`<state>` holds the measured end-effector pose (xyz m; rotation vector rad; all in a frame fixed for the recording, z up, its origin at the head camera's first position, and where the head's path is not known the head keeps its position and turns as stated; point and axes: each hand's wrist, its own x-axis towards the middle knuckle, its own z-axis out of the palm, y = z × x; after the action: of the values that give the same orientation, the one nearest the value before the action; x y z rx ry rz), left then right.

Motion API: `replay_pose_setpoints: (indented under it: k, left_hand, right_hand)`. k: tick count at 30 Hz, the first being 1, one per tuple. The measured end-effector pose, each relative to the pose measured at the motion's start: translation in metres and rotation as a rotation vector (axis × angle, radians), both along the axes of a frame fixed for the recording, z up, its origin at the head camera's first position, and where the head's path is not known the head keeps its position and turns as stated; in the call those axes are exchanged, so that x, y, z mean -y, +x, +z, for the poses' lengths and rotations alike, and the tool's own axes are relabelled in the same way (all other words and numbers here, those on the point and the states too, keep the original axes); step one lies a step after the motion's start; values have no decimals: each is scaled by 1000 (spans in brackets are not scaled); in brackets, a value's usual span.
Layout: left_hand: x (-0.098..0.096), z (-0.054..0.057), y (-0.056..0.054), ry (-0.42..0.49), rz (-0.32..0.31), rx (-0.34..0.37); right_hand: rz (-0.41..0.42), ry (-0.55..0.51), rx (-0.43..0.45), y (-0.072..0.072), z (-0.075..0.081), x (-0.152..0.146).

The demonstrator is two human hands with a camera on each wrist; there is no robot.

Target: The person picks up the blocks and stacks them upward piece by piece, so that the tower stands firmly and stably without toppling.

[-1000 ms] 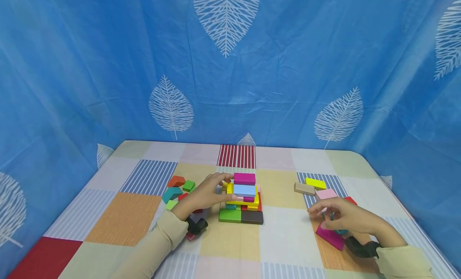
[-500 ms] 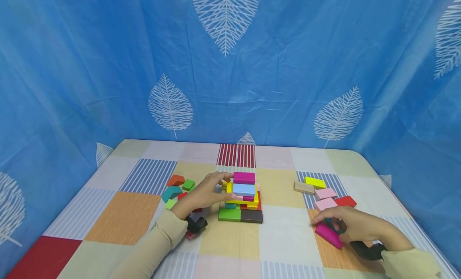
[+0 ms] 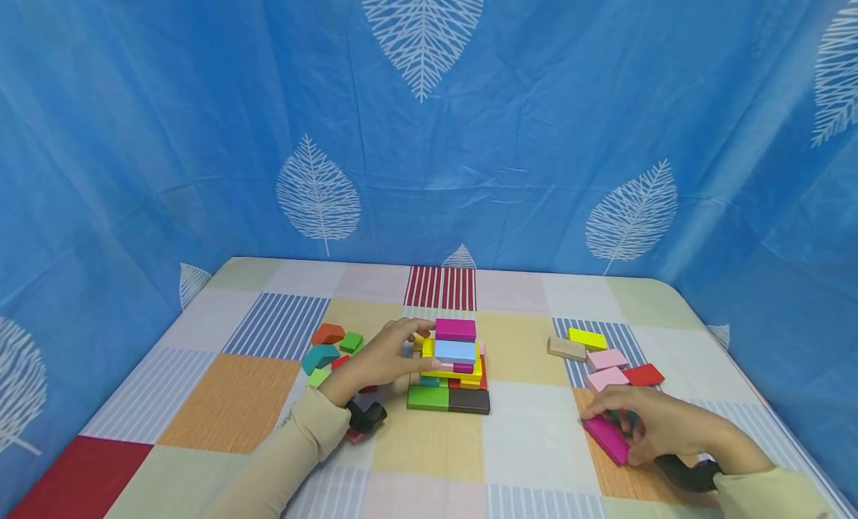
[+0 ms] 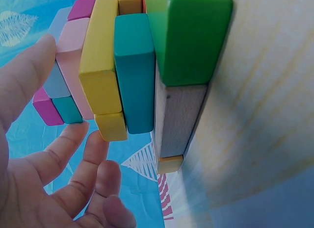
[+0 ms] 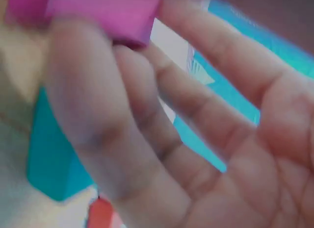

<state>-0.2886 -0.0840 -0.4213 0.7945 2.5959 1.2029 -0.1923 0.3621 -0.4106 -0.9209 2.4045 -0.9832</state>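
A blue leaf-print curtain (image 3: 503, 132) rises behind and along both sides of a table (image 3: 523, 430) spread with patchwork cloth, its far right corner rounded. The block stack (image 3: 456, 351) stands mid-table, its upper front pieces running sideways. A stretch of cloth separates it from the pink blocks (image 3: 606, 378) to the right. The left hand (image 3: 385, 359) is half spread at the stack's left side, fingertips at its upper layers. The right hand (image 3: 670, 426), toward the table's right edge, pinches a magenta block (image 3: 606, 439) near its two ends. That block is over an orange patch (image 3: 623, 486), its long axis slanting from far left to near right; whether it is lifted, I cannot tell. A teal block (image 5: 56, 159) sits near it.
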Motion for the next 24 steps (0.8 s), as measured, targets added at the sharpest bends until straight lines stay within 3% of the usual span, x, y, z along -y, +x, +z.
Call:
replay_pose_setpoints:
  k: [6,9,12,17,20,24]
  left_hand:
    - [1,0,0,3,-9,-4]
    - [1,0,0,3,-6,-5]
    - [1,0,0,3,-2,-4]
    - [0,-1,-1,6,-12,-6]
    - [1,-1,-1,11,-19,-11]
    - [0,0,0,8,-24,-19]
  right_hand:
    - [-216,210,-98,5,1,32]
    - [-286,297,-118,4,1,51]
    - [-288,245,-14,1,4,57]
    - [-201,69,194,-6,6,50]
    - [-137,3,149,-12,1,51]
    - [-81,-68,-30,-18,-4,56]
